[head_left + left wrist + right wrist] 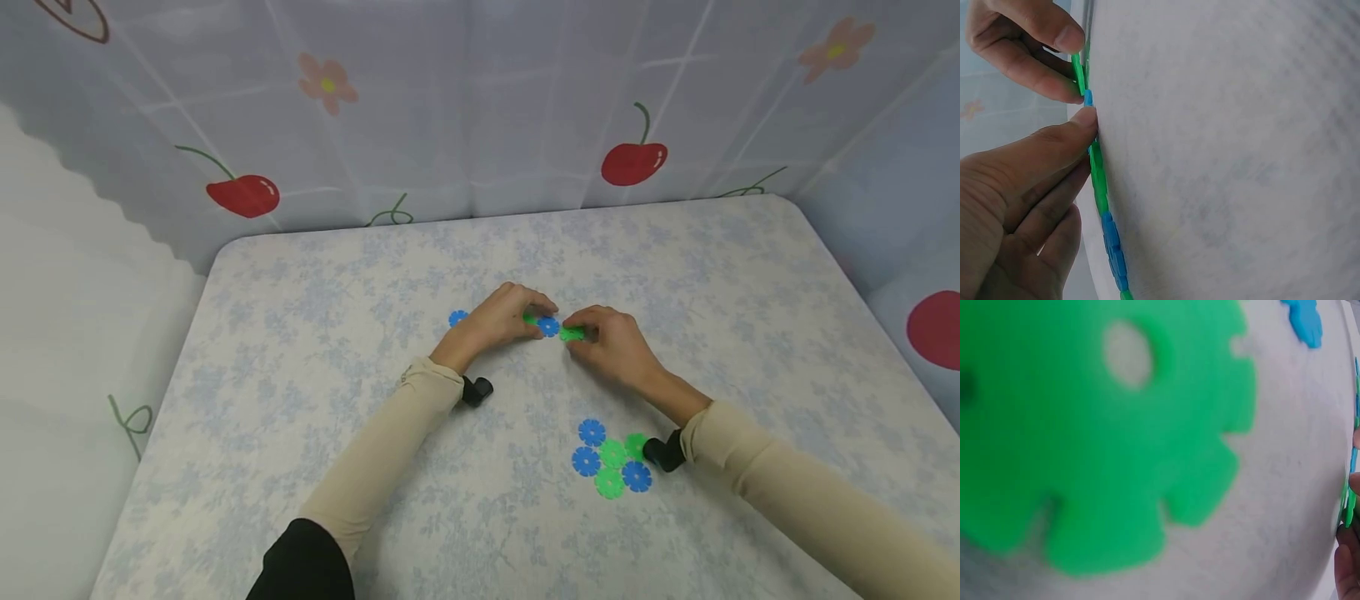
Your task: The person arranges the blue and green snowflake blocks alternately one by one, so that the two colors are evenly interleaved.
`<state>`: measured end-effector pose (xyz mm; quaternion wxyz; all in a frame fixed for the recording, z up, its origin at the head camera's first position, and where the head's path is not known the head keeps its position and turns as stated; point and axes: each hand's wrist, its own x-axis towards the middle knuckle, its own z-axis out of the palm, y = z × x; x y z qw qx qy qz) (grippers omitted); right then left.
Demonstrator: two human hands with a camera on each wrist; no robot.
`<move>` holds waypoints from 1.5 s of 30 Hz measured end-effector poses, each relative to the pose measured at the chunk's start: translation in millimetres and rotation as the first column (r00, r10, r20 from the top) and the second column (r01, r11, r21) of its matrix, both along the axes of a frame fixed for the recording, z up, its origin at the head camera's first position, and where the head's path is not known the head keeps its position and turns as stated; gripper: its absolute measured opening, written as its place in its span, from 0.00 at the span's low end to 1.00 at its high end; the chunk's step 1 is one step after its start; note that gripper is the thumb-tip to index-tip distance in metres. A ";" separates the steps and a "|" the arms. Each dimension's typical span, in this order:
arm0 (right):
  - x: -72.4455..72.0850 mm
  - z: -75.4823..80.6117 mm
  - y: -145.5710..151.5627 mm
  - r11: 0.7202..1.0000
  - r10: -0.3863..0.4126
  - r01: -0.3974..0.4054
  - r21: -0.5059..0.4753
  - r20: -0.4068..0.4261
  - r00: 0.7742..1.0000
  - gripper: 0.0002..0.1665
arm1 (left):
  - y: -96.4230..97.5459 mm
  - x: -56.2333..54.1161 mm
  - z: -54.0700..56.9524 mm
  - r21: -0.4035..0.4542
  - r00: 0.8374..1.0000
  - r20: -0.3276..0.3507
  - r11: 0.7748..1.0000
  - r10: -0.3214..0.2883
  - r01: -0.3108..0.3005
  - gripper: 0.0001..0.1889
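Observation:
Near the middle of the table, my left hand point(495, 321) pinches a blue notched disc point(549, 327) between thumb and fingers. It belongs to a row in which green point(1098, 178) and blue point(1114, 250) discs alternate, seen edge-on in the left wrist view. A blue disc point(458, 317) shows left of that hand, which hides part of the row. My right hand point(611, 343) pinches a green notched disc point(573, 333) beside the blue disc's right edge. In the left wrist view the green disc point(1079, 75) is tilted close to the blue one; whether they interlock I cannot tell.
Loose blue point(592, 432) and green point(609, 482) discs lie grouped nearer the front, beside the right wrist's black camera point(663, 452). One green disc point(1097, 462) looms large in the right wrist view. A patterned curtain point(465, 108) hangs behind the table point(300, 333).

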<state>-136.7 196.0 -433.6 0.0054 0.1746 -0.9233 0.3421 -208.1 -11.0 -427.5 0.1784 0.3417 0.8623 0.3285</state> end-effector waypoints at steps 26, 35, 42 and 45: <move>-12.6 4.1 -0.6 0.999 -0.032 0.029 0.045 0.085 0.996 0.17 | -0.1 0.5 -0.1 0.005 1.000 -0.016 1.000 -0.014 0.014 0.22; -14.1 4.1 -0.4 0.998 -0.035 0.032 0.045 0.074 0.997 0.18 | 0.1 0.1 -0.1 0.003 1.000 -0.024 1.000 -0.011 0.011 0.22; -16.7 3.8 0.0 0.999 -0.023 0.021 0.041 0.064 0.998 0.18 | -0.6 0.1 0.9 -0.005 1.000 -0.022 1.000 -0.006 0.006 0.22; -16.5 3.8 -0.2 0.999 -0.026 0.023 0.037 0.066 0.998 0.18 | -0.9 -0.4 1.5 -0.010 1.000 -0.023 1.000 -0.005 0.005 0.22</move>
